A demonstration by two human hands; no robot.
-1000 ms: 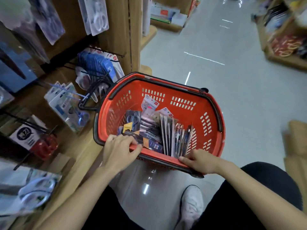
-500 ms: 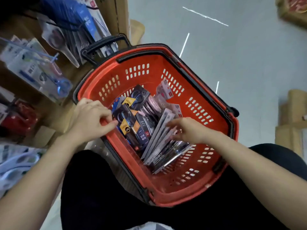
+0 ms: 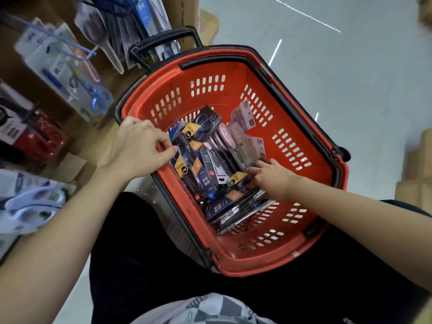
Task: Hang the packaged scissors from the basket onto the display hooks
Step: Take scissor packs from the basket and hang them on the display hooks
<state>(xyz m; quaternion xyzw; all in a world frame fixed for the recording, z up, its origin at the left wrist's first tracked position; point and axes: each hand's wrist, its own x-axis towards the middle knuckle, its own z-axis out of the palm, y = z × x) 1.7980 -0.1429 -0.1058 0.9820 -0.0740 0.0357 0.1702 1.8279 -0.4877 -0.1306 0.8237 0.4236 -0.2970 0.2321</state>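
Scissors packs (image 3: 201, 160) in basket (image 3: 233, 260): picking step. Your left hand (image 3: 140, 148) grips rim; right hand (image 3: 271, 176) among packs, hold unclear. Next: pinch one, lift to hooks (image 3: 92, 52).

our left hand (image 3: 140, 148) curls over the basket (image 3: 245, 265) rim; our right hand (image 3: 272, 177) reaches in, fingers bent down.

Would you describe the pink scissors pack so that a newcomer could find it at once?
Look into the red basket. Among its packs, between the dark orange-labelled packs and the clear red-and-white packs, lies the pink scissors pack. It is the only pink one there.
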